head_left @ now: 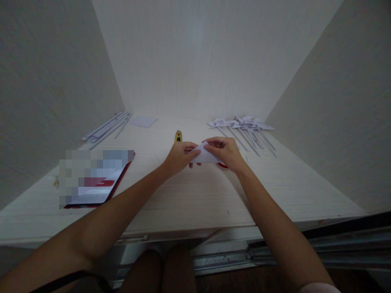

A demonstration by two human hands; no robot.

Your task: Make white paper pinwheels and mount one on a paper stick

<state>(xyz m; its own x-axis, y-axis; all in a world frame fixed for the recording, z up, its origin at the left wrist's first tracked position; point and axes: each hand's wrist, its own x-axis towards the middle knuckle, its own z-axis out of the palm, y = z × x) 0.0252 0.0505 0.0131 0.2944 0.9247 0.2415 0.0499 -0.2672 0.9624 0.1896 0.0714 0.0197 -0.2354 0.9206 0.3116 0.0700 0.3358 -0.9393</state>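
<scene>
At the table's [189,195] centre, the left hand [180,156] and right hand [226,152] pinch a folded white paper [206,156], fingers [192,154] closed on its edges. A yellow cutter [178,136] lies at twelve o'clock and paper flags [244,126] at two o'clock.

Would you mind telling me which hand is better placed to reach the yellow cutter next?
Probably the left hand: the yellow cutter lies just beyond its knuckles, while the right hand sits farther off. Both hands pinch the folded white paper.
</scene>
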